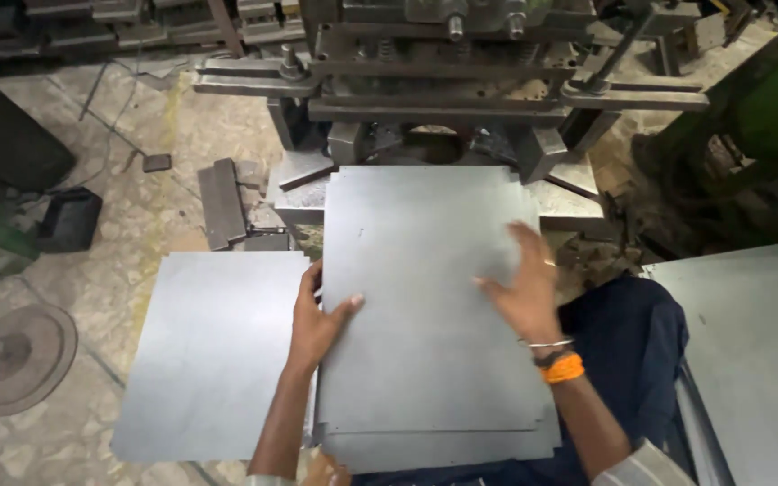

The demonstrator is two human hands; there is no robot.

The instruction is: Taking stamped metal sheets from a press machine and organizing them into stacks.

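A stack of grey metal sheets (425,270) lies in front of me, its far end under a heavy press machine (461,81). My left hand (317,319) grips the stack's left edge, thumb on top and fingers underneath. My right hand (524,288) rests flat on the top sheet near its right edge, fingers spread and a little blurred. That wrist wears an orange band and a thin bangle. The sheets are slightly fanned at the near end.
Another grey sheet stack (213,351) lies on the floor at left, a third stack (754,360) at right. Metal blocks (222,202) and a black box (69,220) sit on the stone floor. A round disc base (20,355) stands far left. My dark-trousered knee (628,351) is right of the sheets.
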